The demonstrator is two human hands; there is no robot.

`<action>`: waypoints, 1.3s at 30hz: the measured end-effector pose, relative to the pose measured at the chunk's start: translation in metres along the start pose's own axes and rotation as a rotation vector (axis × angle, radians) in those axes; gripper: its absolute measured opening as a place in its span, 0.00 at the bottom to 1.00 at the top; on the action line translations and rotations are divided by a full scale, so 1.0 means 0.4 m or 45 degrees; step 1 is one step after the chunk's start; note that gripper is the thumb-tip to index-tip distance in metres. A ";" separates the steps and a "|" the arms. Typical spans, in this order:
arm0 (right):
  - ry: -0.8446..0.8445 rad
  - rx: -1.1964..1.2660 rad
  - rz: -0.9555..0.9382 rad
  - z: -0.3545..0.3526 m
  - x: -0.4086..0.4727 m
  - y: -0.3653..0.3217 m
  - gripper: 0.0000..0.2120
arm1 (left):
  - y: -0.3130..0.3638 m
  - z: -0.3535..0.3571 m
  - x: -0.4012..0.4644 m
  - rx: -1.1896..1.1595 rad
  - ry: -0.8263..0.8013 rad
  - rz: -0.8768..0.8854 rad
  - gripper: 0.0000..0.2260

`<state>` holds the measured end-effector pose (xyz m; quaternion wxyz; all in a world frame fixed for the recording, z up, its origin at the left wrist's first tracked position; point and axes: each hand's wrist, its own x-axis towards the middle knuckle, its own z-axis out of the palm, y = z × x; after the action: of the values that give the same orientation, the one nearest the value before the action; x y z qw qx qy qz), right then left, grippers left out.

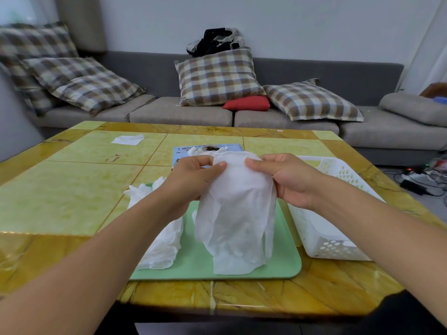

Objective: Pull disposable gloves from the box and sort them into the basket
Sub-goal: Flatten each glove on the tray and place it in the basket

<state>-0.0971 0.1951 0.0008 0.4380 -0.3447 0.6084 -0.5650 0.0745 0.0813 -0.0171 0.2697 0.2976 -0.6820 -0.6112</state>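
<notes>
Both hands, left hand (191,180) and right hand (287,180), pinch a white disposable glove (237,213) by its cuff, letting it hang straight above the green tray (285,267), likely before the basket (338,170).

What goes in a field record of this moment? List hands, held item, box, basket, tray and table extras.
left hand: pinches the held glove's top edge
right hand: pinches the same edge
held glove: white, hanging down above the tray
glove box: blue, behind the hands, gloves poking out
basket: white, perforated, right of the tray
tray: green
glove pile: on the tray's left side
loose sheet: white, far left of the table
</notes>
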 end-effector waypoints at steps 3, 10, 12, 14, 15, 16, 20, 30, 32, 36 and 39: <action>0.106 -0.115 0.056 -0.007 0.041 0.031 0.07 | -0.030 0.000 0.036 0.192 0.050 -0.132 0.10; 0.312 -0.159 -0.708 0.004 0.084 -0.065 0.04 | 0.069 -0.011 0.076 -0.023 0.180 0.489 0.07; 0.282 -0.326 -0.930 0.001 0.053 -0.080 0.02 | 0.090 -0.014 0.055 0.023 0.152 0.667 0.07; 0.198 -0.593 -0.910 -0.004 0.039 -0.030 0.07 | 0.051 -0.024 0.042 0.232 0.108 0.688 0.07; 0.115 -0.698 -0.808 -0.007 0.043 0.006 0.07 | 0.016 -0.033 0.040 0.360 0.059 0.641 0.06; 0.024 -0.839 -0.694 -0.010 0.049 0.038 0.06 | -0.021 -0.045 0.039 0.485 -0.029 0.575 0.06; -0.352 -1.396 -0.465 -0.023 0.053 0.099 0.02 | -0.112 -0.059 0.026 0.910 -0.502 0.339 0.12; -0.555 -1.509 -0.357 -0.013 0.011 0.097 0.06 | -0.129 -0.032 -0.002 1.073 -0.654 0.426 0.07; -0.574 -1.500 -0.322 -0.021 0.005 0.090 0.07 | -0.110 -0.034 -0.008 1.086 -0.642 0.510 0.07; -0.642 -1.519 -0.242 -0.027 -0.001 0.103 0.08 | -0.098 -0.024 -0.030 1.128 -0.801 0.420 0.06; -0.718 -1.653 -0.186 -0.029 0.001 0.126 0.08 | -0.125 -0.010 -0.044 1.230 -0.900 0.299 0.06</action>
<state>-0.1040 0.2055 -0.0494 0.2458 -0.7091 0.6609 -0.0057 0.0933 0.0879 -0.0665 -0.0727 0.0883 -0.9587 -0.2606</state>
